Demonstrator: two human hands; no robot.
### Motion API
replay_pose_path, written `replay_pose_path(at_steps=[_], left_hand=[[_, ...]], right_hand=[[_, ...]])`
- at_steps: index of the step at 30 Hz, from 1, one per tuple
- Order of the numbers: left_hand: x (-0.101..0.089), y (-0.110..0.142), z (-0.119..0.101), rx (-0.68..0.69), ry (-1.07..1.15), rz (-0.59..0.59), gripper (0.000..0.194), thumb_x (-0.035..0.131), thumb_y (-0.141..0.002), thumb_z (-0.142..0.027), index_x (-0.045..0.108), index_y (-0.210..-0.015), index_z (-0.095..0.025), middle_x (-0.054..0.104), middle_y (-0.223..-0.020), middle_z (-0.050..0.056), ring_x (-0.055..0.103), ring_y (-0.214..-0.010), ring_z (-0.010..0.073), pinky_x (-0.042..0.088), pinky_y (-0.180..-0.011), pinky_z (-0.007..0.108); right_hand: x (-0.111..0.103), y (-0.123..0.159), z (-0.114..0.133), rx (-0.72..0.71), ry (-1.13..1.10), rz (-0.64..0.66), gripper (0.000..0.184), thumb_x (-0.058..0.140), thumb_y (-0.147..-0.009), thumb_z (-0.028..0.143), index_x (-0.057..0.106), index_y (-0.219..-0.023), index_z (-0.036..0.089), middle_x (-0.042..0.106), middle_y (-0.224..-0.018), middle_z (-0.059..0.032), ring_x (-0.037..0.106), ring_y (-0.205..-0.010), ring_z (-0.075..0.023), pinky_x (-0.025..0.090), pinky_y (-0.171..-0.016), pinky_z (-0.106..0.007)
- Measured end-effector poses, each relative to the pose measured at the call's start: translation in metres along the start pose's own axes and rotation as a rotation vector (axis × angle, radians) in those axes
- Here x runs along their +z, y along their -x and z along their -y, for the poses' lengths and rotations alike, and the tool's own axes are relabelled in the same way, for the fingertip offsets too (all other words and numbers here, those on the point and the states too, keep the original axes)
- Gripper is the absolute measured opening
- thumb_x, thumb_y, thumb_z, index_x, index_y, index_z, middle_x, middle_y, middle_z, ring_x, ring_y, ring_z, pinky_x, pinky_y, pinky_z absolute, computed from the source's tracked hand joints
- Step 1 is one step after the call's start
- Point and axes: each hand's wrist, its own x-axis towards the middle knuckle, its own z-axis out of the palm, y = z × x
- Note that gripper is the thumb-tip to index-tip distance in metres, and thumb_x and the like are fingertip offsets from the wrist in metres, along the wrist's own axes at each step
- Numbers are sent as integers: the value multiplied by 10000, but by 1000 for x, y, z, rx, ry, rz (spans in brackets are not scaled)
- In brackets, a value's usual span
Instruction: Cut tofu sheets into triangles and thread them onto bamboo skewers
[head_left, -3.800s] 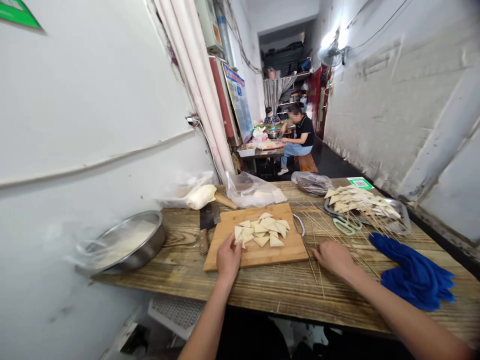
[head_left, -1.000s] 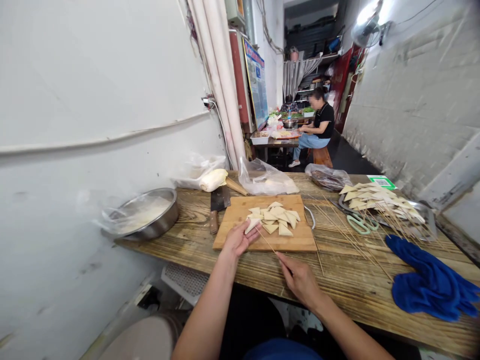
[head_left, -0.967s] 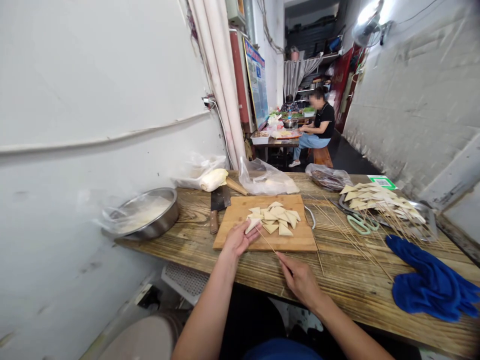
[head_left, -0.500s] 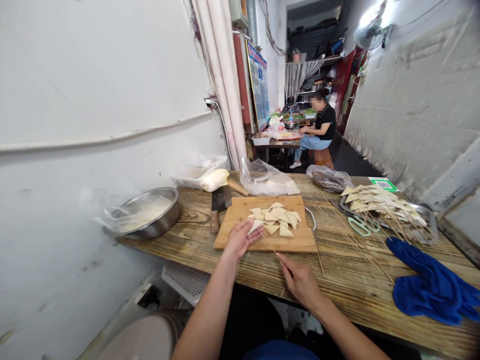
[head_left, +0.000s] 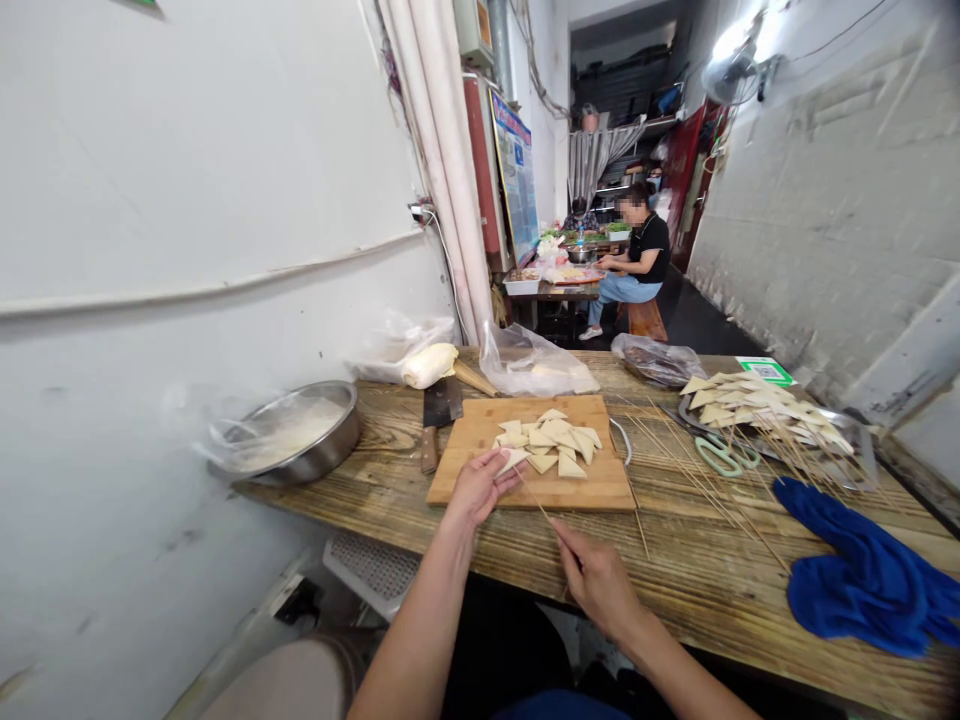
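My left hand [head_left: 481, 486] is closed on a pale triangular slice [head_left: 514, 459], which looks like tofu, over the front left of the wooden cutting board [head_left: 480, 485]. Between finger and thumb, my right hand [head_left: 596, 572] grips a thin wooden skewer [head_left: 538, 502] just in front of the board. The skewer's far end reaches the slice at my left fingers; whether it has gone in, I cannot tell. Several more pale triangles [head_left: 553, 434] lie heaped on the board beyond my left hand.
Left of the board are a cleaver [head_left: 430, 448] and a metal bowl [head_left: 315, 455]. To the right lie loose skewers [head_left: 686, 470], green-handled scissors [head_left: 724, 457], a tray of skewered triangles [head_left: 757, 405] and a blue cloth [head_left: 862, 590]. A person [head_left: 646, 250] sits at a farther table.
My right hand and the skewer have shifted slightly down and left. The left hand keeps hold of the slice in almost the same place. The camera view has tilted slightly.
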Motion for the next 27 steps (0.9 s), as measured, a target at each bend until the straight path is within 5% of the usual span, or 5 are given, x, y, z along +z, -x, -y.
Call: replay_pose_path(at_steps=[18, 27], left_hand=[[6, 14, -3, -51, -32, 69, 147, 612, -755, -145, 629, -882, -74, 667, -937, 161, 649, -858, 243, 517, -778, 362], [19, 18, 2, 37, -28, 14, 183, 626, -751, -230, 635, -866, -88, 681, -817, 122, 666, -730, 210, 529, -728, 339]], right_hand=[[11, 1, 3, -81, 42, -110, 365, 318, -889, 174, 533, -1183, 142, 699, -874, -99, 664, -710, -174, 526, -649, -268], [10, -4, 8, 16, 16, -78, 263, 282, -917, 236, 534, -929, 163, 648, -671, -39, 622, -536, -155, 462, -522, -235]])
